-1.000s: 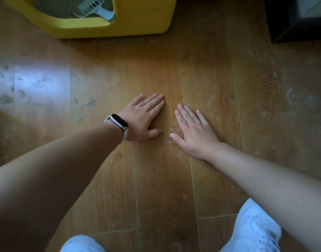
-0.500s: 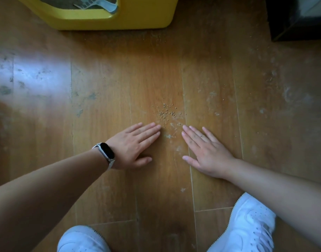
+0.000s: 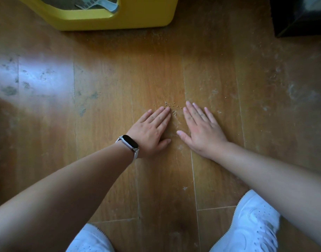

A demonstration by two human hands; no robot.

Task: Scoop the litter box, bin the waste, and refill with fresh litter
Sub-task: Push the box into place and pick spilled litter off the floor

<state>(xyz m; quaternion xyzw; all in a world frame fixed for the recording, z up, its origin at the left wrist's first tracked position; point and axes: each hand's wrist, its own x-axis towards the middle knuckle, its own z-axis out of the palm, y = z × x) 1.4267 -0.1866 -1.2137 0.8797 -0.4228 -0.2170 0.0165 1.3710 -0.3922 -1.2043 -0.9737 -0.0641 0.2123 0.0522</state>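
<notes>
Underneath everything, a wooden plank floor (image 3: pixel 219 60), dusty and streaked with pale smears. At the top edge, well apart from both hands, a yellow litter box (image 3: pixel 141 17), cut off by the frame, with grey litter (image 3: pixel 61 2) inside and a pale slotted scoop (image 3: pixel 94 3) lying on it. In the top right corner, a dark piece of furniture (image 3: pixel 301 15). Stretched forward from the lower corners, two bare forearms, angled inward. At the bottom, a white left shoe (image 3: pixel 90 239) and a white right shoe (image 3: pixel 252 224).

Palm down on the floor, the left hand (image 3: pixel 150 131): fingers straight and close together, thumb out to the side, holding nothing. Beside it, likewise flat, the right hand (image 3: pixel 201 131): fingers straight and slightly fanned, thumb pointing toward the other hand, holding nothing. Near each other but not touching, narrowing into a wedge toward the fingertips. On the left wrist, a black-faced watch (image 3: pixel 130 143).

Just ahead of the fingertips and between them, a small scatter of spilled litter grains (image 3: pixel 169 105), right at the tips of the left fingers.
</notes>
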